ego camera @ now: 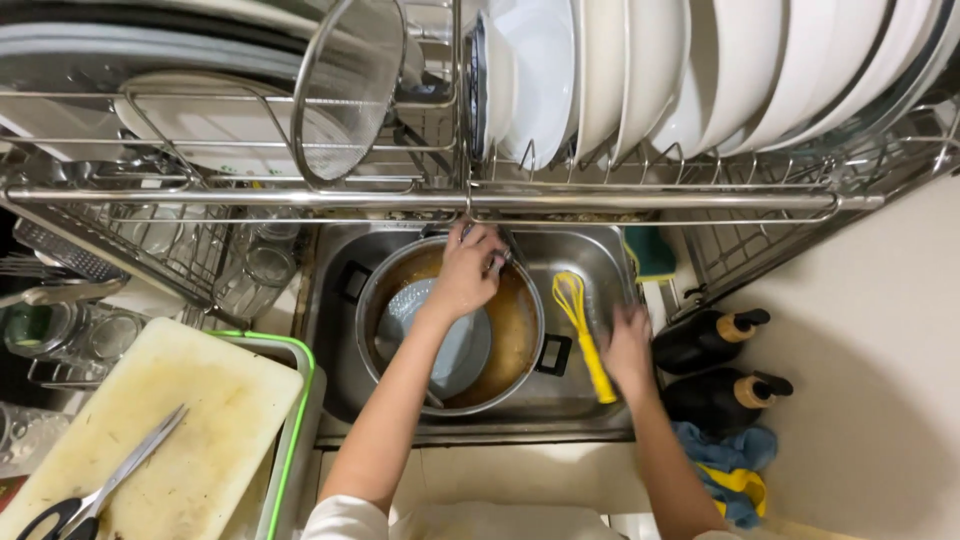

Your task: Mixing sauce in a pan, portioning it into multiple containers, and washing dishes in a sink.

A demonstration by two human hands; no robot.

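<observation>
My left hand (468, 272) grips something small, unclear, over the pot (520, 330), while my blurred right hand (628, 345) lies open beside the yellow whisk (585, 335).

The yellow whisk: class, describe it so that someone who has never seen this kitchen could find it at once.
Start at the steel sink below the rack of white plates. A large pot of brownish water fills its middle; look just to the pot's right, beside the right hand. The whisk lies there, and it is the only bright yellow utensil in the sink, wire loops pointing toward the rack.
</observation>
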